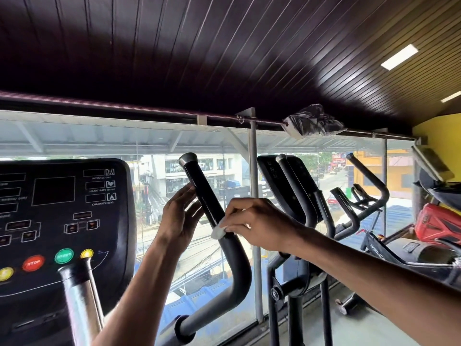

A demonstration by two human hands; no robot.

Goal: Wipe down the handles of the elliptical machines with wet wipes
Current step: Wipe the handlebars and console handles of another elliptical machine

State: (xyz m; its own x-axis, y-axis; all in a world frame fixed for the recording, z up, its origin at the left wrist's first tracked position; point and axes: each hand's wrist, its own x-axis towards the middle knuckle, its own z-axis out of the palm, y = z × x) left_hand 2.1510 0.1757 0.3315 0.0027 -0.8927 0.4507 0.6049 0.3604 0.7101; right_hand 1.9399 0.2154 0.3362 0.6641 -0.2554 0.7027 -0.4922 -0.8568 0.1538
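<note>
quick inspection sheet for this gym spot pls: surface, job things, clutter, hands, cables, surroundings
surface: no table; grey floor runs along the glass.
job's things: black handle with a grey cap, tilted; white wet wipe pressed on its lower grip; console with dark displays.
clutter: red object at far right; plastic-wrapped bundle on the top rail.
grippers: left hand open, straight fingers at the handle's left side; right hand pinches the wet wipe.
cables: none seen on the machines; street wires outside only.
surroundings: window, second elliptical, dark slatted ceiling.
</note>
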